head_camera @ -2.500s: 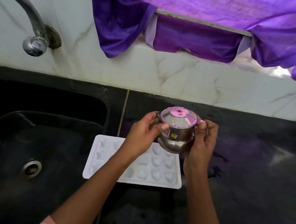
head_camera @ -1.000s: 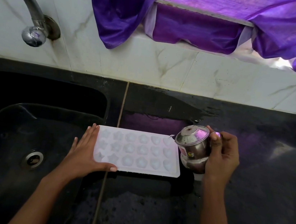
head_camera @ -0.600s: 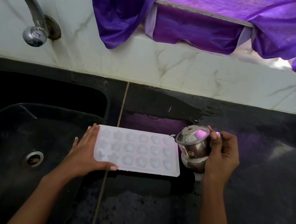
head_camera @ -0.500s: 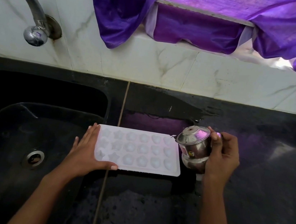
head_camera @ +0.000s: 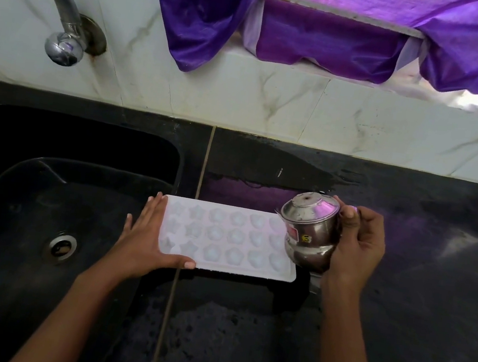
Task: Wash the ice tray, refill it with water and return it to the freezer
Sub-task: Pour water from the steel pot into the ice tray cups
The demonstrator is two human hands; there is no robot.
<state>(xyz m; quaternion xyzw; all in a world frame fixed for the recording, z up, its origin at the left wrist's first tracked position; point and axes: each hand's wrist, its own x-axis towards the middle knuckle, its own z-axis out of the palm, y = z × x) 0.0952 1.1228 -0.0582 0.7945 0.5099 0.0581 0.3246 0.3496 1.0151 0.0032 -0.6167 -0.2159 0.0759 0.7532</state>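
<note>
A white ice tray (head_camera: pixel 225 237) with star, round and heart moulds lies flat on the black counter, just right of the sink. My left hand (head_camera: pixel 145 238) rests against the tray's left end with straight fingers, thumb along its near edge. My right hand (head_camera: pixel 355 247) grips a small lidded steel pot (head_camera: pixel 310 229), tilted left with its spout over the tray's right end. No stream of water is visible.
The black sink (head_camera: pixel 44 216) with its drain (head_camera: pixel 62 246) lies to the left, a curved steel tap (head_camera: pixel 64 45) above it. The counter (head_camera: pixel 414 295) is wet behind the tray. Purple curtains (head_camera: pixel 328 25) hang over the white marble wall.
Earlier both hands held the pot over the tray. Since then my left hand went to the tray's left end, and my right hand has tilted the pot slightly further over the right end.
</note>
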